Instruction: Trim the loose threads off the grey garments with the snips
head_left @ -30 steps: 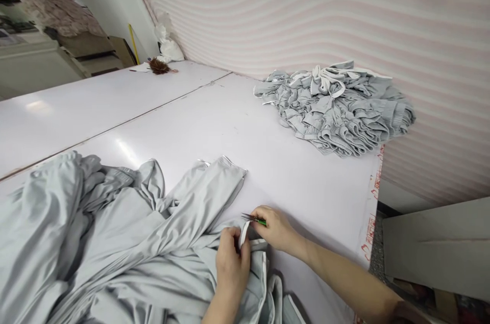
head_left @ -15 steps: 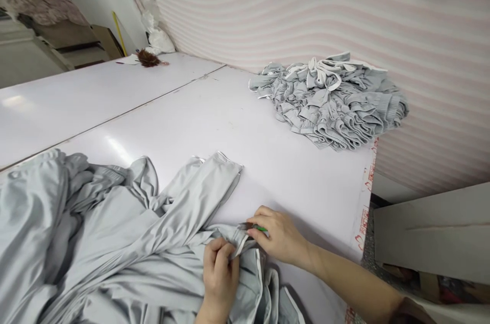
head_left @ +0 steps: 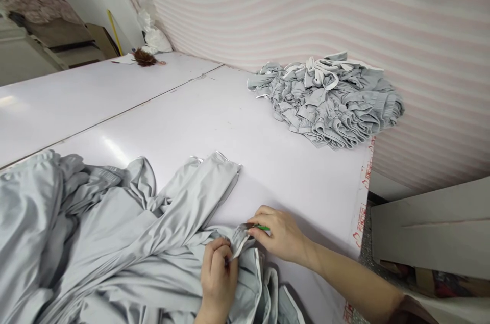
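Note:
Light grey garments (head_left: 115, 232) lie heaped over the near left part of the table. My left hand (head_left: 219, 278) is closed on the white-edged hem of a grey garment (head_left: 240, 242) at the front. Just right of it and a little farther off, my right hand (head_left: 276, 232) is closed round small thread snips (head_left: 262, 227) with a green handle. Their metal blades point left, at the hem; whether they touch the cloth I cannot tell. Most of the snips' handle is hidden by my fingers.
The white table (head_left: 184, 115) has a seam across it and a taped right edge. A pile of gathered grey garments (head_left: 329, 104) sits at the back right, against a pink-striped sheet (head_left: 306, 7). Far left are a brown fluffy bundle (head_left: 144, 57) and a white plastic bag (head_left: 156, 41).
The view has shifted slightly. My left hand keeps its hold on the hem, and my right hand with the snips stays almost in the same place beside it.

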Tool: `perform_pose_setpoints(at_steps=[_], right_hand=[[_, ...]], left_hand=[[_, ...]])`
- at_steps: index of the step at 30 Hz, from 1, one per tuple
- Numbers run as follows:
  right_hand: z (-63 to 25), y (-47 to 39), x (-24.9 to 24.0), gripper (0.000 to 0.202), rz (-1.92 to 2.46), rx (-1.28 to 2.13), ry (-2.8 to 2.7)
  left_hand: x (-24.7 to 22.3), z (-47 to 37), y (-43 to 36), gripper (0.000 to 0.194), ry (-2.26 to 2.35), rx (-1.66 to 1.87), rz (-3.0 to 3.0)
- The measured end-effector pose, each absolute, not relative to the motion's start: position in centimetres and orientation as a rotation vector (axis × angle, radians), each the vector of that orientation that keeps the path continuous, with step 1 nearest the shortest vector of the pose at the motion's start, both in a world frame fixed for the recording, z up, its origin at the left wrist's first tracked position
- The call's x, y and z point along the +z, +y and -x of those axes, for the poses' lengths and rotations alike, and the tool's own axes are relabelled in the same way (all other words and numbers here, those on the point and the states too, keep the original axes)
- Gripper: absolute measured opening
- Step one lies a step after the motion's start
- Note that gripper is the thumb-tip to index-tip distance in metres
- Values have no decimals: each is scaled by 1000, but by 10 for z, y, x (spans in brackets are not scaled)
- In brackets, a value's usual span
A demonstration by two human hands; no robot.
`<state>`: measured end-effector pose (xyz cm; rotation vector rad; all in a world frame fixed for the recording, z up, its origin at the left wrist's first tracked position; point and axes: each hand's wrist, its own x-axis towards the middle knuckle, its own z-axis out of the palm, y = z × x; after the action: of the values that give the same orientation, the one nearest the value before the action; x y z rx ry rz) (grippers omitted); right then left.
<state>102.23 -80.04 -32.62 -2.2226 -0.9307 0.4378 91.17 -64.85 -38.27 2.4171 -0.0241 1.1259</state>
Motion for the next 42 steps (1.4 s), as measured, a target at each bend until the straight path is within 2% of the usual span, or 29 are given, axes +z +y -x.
perform_pose_setpoints(at_steps=[42], right_hand=[[-1020, -799, -323, 18, 2148, 450, -1053]], left_hand=[[-391, -904, -647, 22, 117, 996, -2354]])
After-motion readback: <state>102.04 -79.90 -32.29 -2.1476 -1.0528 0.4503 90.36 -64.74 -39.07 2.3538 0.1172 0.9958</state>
